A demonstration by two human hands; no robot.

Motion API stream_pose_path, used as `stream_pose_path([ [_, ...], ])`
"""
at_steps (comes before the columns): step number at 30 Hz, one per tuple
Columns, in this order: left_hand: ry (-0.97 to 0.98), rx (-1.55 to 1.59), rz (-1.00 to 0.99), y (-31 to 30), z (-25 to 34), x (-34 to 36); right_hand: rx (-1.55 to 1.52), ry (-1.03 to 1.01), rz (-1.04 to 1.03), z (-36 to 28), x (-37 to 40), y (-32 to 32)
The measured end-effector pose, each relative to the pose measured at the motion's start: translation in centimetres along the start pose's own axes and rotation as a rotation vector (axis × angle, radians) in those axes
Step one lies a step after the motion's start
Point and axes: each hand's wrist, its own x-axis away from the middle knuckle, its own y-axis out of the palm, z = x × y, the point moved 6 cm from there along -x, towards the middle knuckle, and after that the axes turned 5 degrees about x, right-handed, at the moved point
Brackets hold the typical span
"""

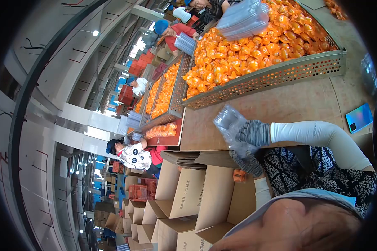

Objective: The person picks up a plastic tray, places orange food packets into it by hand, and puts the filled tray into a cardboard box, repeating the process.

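Observation:
The picture is turned sideways. My right hand, in a grey striped glove with a white sleeve, is wrapped round clear plastic packaging above the brown table. Just below it in the picture, my left hand wears a similar glove and grips the packaging's other end, over the table's edge near the cartons. Beyond the hands, a perforated metal tray is filled with orange-wrapped round items. On top of these lies a stack of clear plastic packaging.
A phone lies on the table at right. Open cardboard cartons stand below the table edge. A person in a white top and a person in red stand farther along. One orange-wrapped item is near my left hand.

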Motion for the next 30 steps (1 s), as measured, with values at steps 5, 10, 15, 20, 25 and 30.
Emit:
stream_pose_path([
  [5,0.364,-0.797,-0.27,-1.0,-0.2,-0.6,-0.461,0.423,0.177,4.3,0.2,-2.1],
  [10,0.438,-1.065,-0.261,1.6,2.8,-1.7,-0.082,0.293,0.52,5.6,7.3,-5.1],
  [15,0.409,-0.637,-0.409,4.2,2.2,0.9,0.21,0.013,-0.095,3.5,16.3,-2.2],
  [20,-0.368,-0.676,-0.715,10.3,-5.3,4.3,0.137,0.04,-0.204,3.8,22.7,-0.4],
  [25,-0.616,-0.261,-0.832,13.0,-9.8,4.2,-0.069,0.037,-0.303,4.7,22.2,-0.7],
  [30,-0.48,-0.191,-0.763,11.9,-11.6,4.0,-0.116,0.207,0.128,14.2,13.9,-8.4],
])
